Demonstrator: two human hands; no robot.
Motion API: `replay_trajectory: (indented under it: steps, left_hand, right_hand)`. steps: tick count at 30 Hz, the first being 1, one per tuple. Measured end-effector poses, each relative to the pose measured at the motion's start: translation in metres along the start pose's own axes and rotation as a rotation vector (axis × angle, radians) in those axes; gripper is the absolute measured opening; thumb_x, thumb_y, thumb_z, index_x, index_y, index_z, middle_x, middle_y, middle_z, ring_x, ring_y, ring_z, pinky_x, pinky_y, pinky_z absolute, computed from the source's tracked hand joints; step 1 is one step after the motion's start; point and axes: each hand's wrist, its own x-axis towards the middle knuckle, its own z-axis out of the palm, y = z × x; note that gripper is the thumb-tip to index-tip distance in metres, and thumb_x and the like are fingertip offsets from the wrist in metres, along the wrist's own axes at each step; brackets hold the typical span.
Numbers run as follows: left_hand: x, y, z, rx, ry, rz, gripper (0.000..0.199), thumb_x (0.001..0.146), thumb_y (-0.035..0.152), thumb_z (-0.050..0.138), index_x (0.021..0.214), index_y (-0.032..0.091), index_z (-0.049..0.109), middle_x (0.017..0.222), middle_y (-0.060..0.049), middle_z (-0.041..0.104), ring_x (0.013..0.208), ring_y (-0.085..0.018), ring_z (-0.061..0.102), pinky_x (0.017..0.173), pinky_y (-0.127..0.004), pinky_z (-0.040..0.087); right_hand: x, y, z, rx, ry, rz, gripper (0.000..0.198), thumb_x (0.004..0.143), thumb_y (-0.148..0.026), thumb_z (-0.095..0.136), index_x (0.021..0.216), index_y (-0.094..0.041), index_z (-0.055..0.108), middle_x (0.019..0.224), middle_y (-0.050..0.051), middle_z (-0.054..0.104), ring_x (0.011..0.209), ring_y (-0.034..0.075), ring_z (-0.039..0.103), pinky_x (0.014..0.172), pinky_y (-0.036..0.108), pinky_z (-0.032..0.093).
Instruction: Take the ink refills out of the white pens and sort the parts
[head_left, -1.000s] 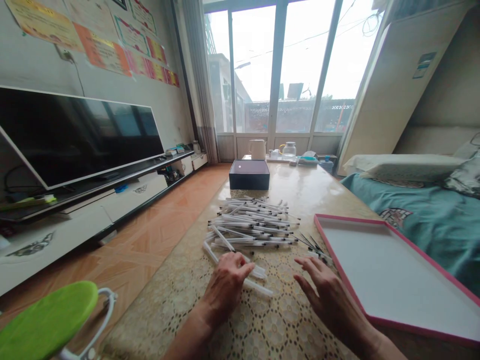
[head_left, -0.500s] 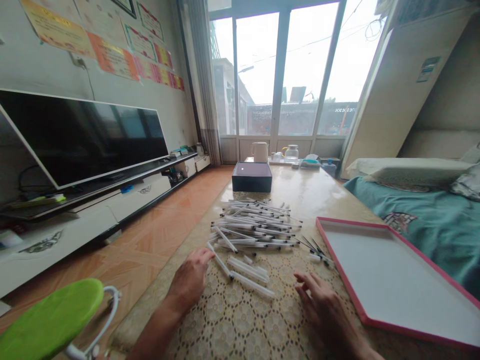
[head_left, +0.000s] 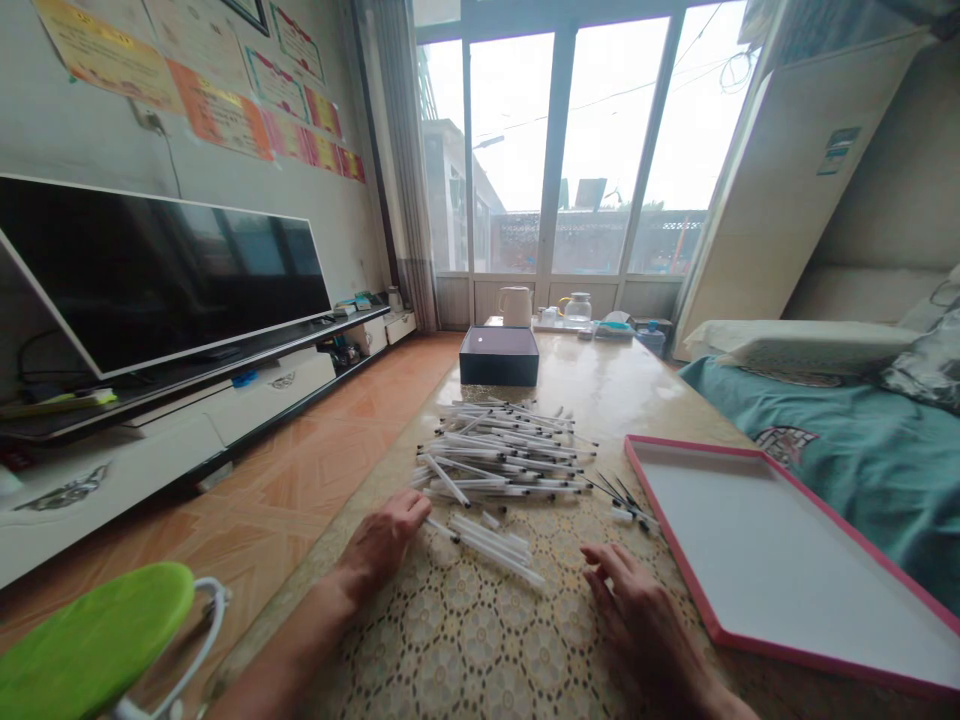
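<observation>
My left hand (head_left: 390,530) is at the near left of the pens, its fingers closed around one end of a white pen (head_left: 442,530) with a dark tip; the hand hides the pen's upper part. Several clear white pen tubes (head_left: 499,552) lie just right of it. Beyond them spreads a pile of white pens (head_left: 510,450) with black ends. My right hand (head_left: 637,605) rests low over the patterned tablecloth, fingers slightly bent and apart, holding nothing. Thin black refills (head_left: 619,492) and a short white piece (head_left: 622,515) lie ahead of that hand.
A shallow pink-rimmed tray (head_left: 709,615) lies at the right. Behind the pile stands a dark open box (head_left: 499,370), with a kettle (head_left: 515,306) and a glass pot (head_left: 577,308) farther back. A green stool (head_left: 97,640) is at the left.
My left hand has moved forward along the pen and now covers its upper end. My right hand has stayed nearly still. The view has shifted slightly.
</observation>
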Motion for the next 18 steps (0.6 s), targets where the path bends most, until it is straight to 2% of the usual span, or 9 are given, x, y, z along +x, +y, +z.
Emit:
replay_trajectory:
  steps: [3,6,9,12,15,18]
  left_hand:
    - [-0.004,0.004,-0.007,-0.037,0.12,-0.066,0.018,0.086,0.019,0.038,0.092,0.018,0.055,0.089,-0.01,0.061,0.087,-0.023,0.058,0.078,-0.037,0.044]
    - [-0.007,0.031,-0.008,-0.198,0.189,-0.131,0.02,0.09,0.028,0.036,0.095,0.017,0.052,0.083,-0.007,0.061,0.073,-0.018,0.06,0.068,-0.031,0.048]
    - [-0.007,0.071,0.003,-0.932,0.125,-0.233,0.018,0.086,0.032,0.047,0.092,0.016,0.054,0.083,-0.006,0.063,0.069,-0.016,0.06,0.06,-0.027,0.048]
    - [-0.008,0.103,0.022,-1.299,0.043,-0.305,0.016,0.084,0.03,0.052,0.089,0.016,0.054,0.08,-0.005,0.063,0.068,-0.014,0.059,0.065,-0.028,0.048]
    - [-0.01,0.117,0.036,-1.272,0.025,-0.274,0.015,0.084,0.032,0.052,0.086,0.017,0.054,0.077,-0.004,0.062,0.067,-0.015,0.058,0.058,-0.025,0.046]
    - [-0.014,0.118,0.039,-0.939,0.098,-0.146,0.012,0.087,0.029,0.047,0.09,0.02,0.054,0.078,-0.003,0.06,0.071,-0.015,0.056,0.064,-0.026,0.045]
  right_hand:
    - [0.002,-0.005,-0.005,0.024,0.026,-0.012,0.023,0.092,-0.024,0.035,0.104,-0.021,0.054,0.096,0.008,0.061,0.085,0.02,0.062,0.072,0.032,0.05]
    - [0.009,-0.024,-0.013,0.094,0.0,-0.041,0.023,0.092,-0.025,0.036,0.101,-0.022,0.057,0.09,0.006,0.063,0.079,0.019,0.062,0.069,0.03,0.05]
    - [0.017,-0.049,-0.016,0.231,-0.056,-0.07,0.024,0.093,-0.026,0.037,0.102,-0.023,0.059,0.089,0.005,0.065,0.078,0.017,0.064,0.068,0.028,0.05]
    - [0.02,-0.065,-0.01,0.345,-0.126,-0.083,0.024,0.093,-0.027,0.039,0.108,-0.024,0.057,0.092,0.004,0.068,0.079,0.016,0.065,0.067,0.026,0.051]
    - [0.016,-0.067,-0.006,0.289,-0.082,-0.088,0.025,0.091,-0.03,0.044,0.113,-0.023,0.053,0.097,0.005,0.067,0.082,0.017,0.064,0.069,0.027,0.052]
    - [0.01,-0.062,-0.01,0.089,0.172,-0.145,0.03,0.09,-0.026,0.042,0.119,-0.02,0.049,0.107,0.01,0.062,0.094,0.021,0.061,0.077,0.032,0.051]
